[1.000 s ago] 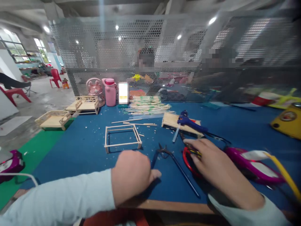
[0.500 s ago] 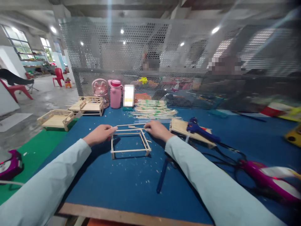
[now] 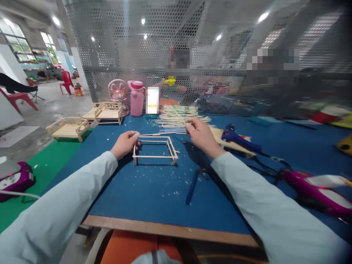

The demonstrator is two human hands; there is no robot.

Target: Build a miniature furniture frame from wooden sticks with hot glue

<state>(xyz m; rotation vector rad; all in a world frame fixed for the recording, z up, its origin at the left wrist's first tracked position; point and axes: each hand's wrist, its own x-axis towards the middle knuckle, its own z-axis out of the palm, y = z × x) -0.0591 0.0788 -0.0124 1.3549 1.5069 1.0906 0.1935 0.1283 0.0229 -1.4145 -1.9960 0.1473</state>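
right fingers (image 3: 189, 125) pinch a stick (image 3: 178, 114); left fingers (image 3: 135, 135) closed by the frame (image 3: 154, 157), pliers (image 3: 192, 187) nearby.

Thin pale wooden stick (image 3: 178, 115), centre: lower end hidden in right hand (image 3: 202, 136), upper end lost against green-flecked stick pile (image 3: 180, 110). Left hand (image 3: 125, 143): fingertips overlap corner of pale rectangular wooden frame (image 3: 155, 157); grip unclear. Blue-handled pliers (image 3: 193, 186), lower centre: second handle hidden by right sleeve (image 3: 253, 194). Flat pale wooden piece (image 3: 216, 132), right of centre: partly behind right hand and blue glue gun (image 3: 239, 140). Yellow object (image 3: 345, 145), right edge: cut off, blurred. Heads behind grey mesh (image 3: 110, 47), white screen (image 3: 153, 100): pixelated.
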